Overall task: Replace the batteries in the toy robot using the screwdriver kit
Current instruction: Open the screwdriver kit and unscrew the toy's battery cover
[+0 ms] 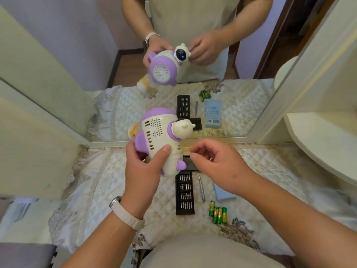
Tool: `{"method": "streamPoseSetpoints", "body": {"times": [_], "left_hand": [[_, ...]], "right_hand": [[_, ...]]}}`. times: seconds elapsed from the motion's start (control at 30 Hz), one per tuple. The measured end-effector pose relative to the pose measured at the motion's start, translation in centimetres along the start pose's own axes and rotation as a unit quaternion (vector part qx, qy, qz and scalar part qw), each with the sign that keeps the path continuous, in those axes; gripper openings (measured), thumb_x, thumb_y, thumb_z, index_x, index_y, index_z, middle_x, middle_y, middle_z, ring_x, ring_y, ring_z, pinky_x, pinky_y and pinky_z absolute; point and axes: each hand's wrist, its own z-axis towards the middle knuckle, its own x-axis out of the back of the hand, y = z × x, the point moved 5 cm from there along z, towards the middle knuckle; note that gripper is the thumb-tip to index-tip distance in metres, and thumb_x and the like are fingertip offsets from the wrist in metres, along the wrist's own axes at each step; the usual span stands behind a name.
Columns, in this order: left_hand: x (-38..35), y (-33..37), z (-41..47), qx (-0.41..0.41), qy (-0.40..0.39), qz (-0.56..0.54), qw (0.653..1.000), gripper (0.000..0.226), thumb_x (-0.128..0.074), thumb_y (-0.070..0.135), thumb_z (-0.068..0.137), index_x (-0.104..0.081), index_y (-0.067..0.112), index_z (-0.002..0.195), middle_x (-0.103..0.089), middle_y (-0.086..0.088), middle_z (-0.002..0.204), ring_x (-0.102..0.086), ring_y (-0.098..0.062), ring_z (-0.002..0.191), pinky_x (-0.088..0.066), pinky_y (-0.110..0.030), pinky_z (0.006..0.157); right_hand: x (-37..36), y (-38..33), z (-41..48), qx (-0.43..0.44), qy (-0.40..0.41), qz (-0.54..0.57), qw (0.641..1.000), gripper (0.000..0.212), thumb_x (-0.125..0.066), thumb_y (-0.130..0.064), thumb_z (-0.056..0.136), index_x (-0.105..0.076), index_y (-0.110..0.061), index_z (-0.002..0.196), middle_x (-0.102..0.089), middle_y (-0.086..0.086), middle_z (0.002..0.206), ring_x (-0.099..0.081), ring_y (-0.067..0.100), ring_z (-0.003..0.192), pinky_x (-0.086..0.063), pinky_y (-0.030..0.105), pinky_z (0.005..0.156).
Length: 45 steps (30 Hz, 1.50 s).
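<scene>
The toy robot (160, 140) is held up over the back edge of the worktop (100, 180), close to the mirror (241, 105), with its vented back toward the person and its head pointing right. The left hand (143, 171) grips it round the body, thumb pressed on the cream shell and fingers wrapped behind. The right hand (218, 163) hovers just beside the toy's lower end, fingers loosely curled with thumb and forefinger close together, and nothing visible between them. The step looks like finding the battery door, so it would pay to turn the toy slowly in the left hand until a screw shows, then lay it on the cloth before choosing a bit. The bit tray (184, 192) lies mid-worktop below the toy, the screwdriver (201, 188) just right of it, and four green batteries (218, 213) lie nearer the front edge beside a blue box (224, 192). A small dark mark sits on the toy's shell near the thumb (too blurred to read); the battery labels and the box print cannot be read either.
</scene>
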Motion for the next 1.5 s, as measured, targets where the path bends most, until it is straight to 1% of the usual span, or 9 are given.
{"method": "streamPoseSetpoints", "body": {"times": [0.1,0.2,0.37,0.57,0.63,0.83,1.17,1.37,1.5], "left_hand": [[-0.5,0.8,-0.9,-0.022,0.007,-0.014,1.0,0.062,-0.078,0.046,0.059,-0.054,0.03,0.114,-0.069,0.008,0.103,-0.069,-0.012,0.092,-0.055,-0.027,0.056],[-0.5,1.4,-1.4,-0.055,0.027,-0.001,0.998,0.066,-0.079,0.046,0.059,-0.052,0.03,0.117,-0.069,0.015,0.103,-0.069,-0.008,0.095,-0.057,-0.026,0.064],[-0.4,2.2,-2.0,-0.112,0.059,0.045,0.991,0.065,-0.081,0.045,0.06,-0.05,0.036,0.116,-0.066,0.009,0.114,-0.068,-0.011,0.103,-0.058,-0.041,0.089],[-0.3,2.5,-2.1,-0.178,0.083,0.149,0.969,0.068,-0.082,0.064,0.06,-0.045,0.056,0.116,-0.062,0.014,0.117,-0.063,-0.023,0.111,-0.052,-0.056,0.091],[-0.4,2.4,-2.0,-0.187,0.083,0.173,0.963,0.069,-0.077,0.073,0.059,-0.042,0.059,0.117,-0.06,0.021,0.117,-0.061,-0.026,0.112,-0.049,-0.059,0.093],[-0.9,2.3,-2.1,-0.219,0.082,0.215,0.948,0.071,-0.08,0.06,0.063,-0.043,0.049,0.123,-0.055,0.035,0.114,-0.062,-0.017,0.106,-0.048,-0.064,0.091],[-1.3,0.5,-1.4,-0.193,0.051,0.219,0.955,0.075,-0.08,0.058,0.062,-0.049,0.033,0.126,-0.055,0.038,0.114,-0.061,-0.007,0.106,-0.045,-0.066,0.095],[-0.6,-1.4,-0.1,-0.128,0.047,0.209,0.968,0.068,-0.079,0.068,0.059,-0.045,0.054,0.117,-0.061,0.024,0.115,-0.063,-0.016,0.108,-0.048,-0.06,0.095],[0.1,-2.8,0.8,-0.054,0.046,0.151,0.986,0.069,-0.083,0.056,0.059,-0.051,0.042,0.118,-0.066,0.014,0.112,-0.066,-0.011,0.105,-0.056,-0.051,0.088]], "right_hand": [[-0.3,-1.2,-0.1,0.014,0.02,0.059,0.998,0.003,-0.065,-0.027,0.082,-0.067,-0.029,0.084,-0.067,0.0,0.074,-0.062,0.027,0.07,-0.057,0.045,0.068],[-0.7,-1.4,0.2,0.02,0.03,0.098,0.995,0.009,-0.067,-0.018,0.084,-0.067,-0.027,0.081,-0.066,-0.003,0.071,-0.059,0.017,0.063,-0.054,0.04,0.061],[-0.9,-1.7,0.2,0.003,0.038,0.138,0.99,0.017,-0.067,-0.009,0.084,-0.066,-0.023,0.076,-0.065,-0.005,0.069,-0.057,0.009,0.061,-0.05,0.032,0.06],[-0.7,-1.0,0.5,-0.011,0.054,0.127,0.99,0.004,-0.071,-0.015,0.08,-0.069,-0.019,0.078,-0.072,0.006,0.078,-0.067,0.034,0.078,-0.057,0.053,0.075],[-0.7,-0.6,0.5,-0.026,0.06,0.135,0.989,0.007,-0.07,-0.011,0.081,-0.069,-0.017,0.078,-0.072,0.008,0.077,-0.068,0.035,0.077,-0.058,0.05,0.074],[-1.0,0.1,0.5,-0.069,0.057,0.179,0.98,0.013,-0.065,-0.004,0.084,-0.068,-0.014,0.076,-0.07,0.009,0.071,-0.064,0.016,0.063,-0.05,0.027,0.056],[-1.9,1.9,1.2,-0.133,0.041,0.164,0.977,0.015,-0.06,-0.001,0.079,-0.067,-0.013,0.077,-0.069,0.003,0.066,-0.066,0.013,0.061,-0.052,0.025,0.059],[-2.8,2.7,2.1,-0.15,0.026,0.175,0.973,0.016,-0.057,0.004,0.079,-0.067,-0.009,0.079,-0.066,0.004,0.064,-0.066,0.014,0.059,-0.055,0.028,0.059],[-3.4,3.7,3.3,-0.15,0.018,0.197,0.969,0.018,-0.054,0.006,0.081,-0.064,-0.007,0.073,-0.064,0.006,0.061,-0.064,0.018,0.059,-0.058,0.033,0.062]]}}
